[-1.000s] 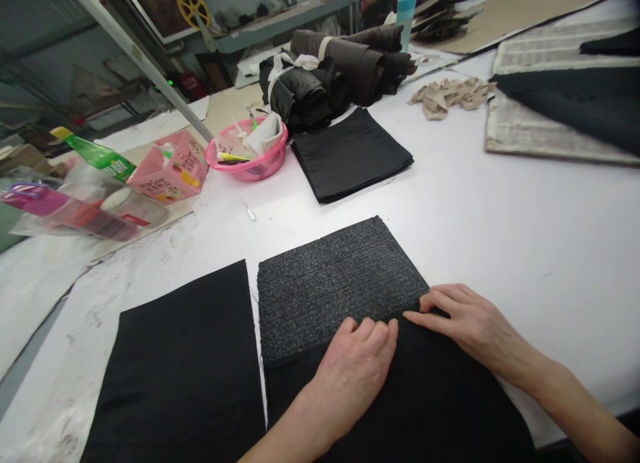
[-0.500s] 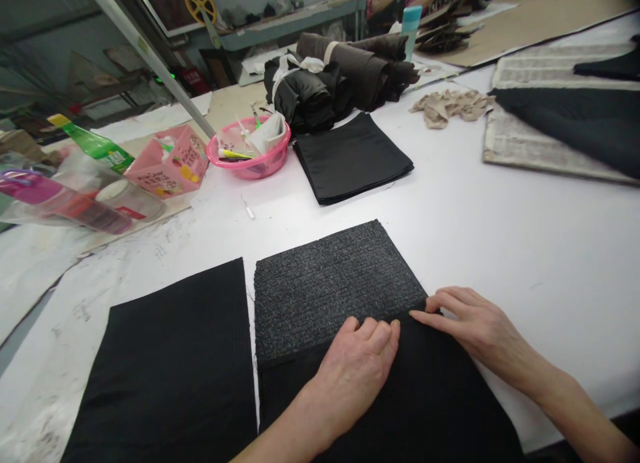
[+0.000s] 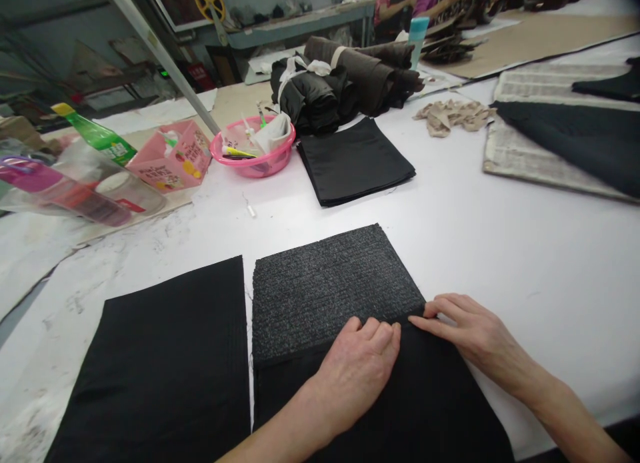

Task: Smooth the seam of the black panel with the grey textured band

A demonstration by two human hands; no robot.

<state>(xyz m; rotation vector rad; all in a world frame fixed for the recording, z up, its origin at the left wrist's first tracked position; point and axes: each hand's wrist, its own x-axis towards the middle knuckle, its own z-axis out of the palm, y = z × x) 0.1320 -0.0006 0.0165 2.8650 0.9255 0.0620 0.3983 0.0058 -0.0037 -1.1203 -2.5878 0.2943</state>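
Note:
In front of me a plain black fabric panel [image 3: 425, 403] lies over a speckled dark grey textile piece [image 3: 330, 283], whose far part shows. My left hand [image 3: 363, 363], fingers curled together, presses on the black fabric's folded edge near the middle of the seam. My right hand [image 3: 465, 326] pinches that same edge at its right end, thumb and fingers closed on the cloth. The fingertips of my left hand are partly hidden. Just to the left, apart by a narrow gap, a stack of black fabric [image 3: 170, 363] lies flat.
Beyond the work sits another black fabric stack [image 3: 357, 160]. Behind it are tied dark fabric rolls [image 3: 370, 70]. A pink basin [image 3: 260, 163], a pink box [image 3: 173, 156] and a green bottle [image 3: 95, 136] stand left. Beige scraps [image 3: 453, 116] and a board [image 3: 505, 156] lie right. Co-workers [image 3: 395, 10] are far back.
The view has shifted slightly, so the background sits a little lower and to the right. Both hands keep nearly the same places on the fabric edge.

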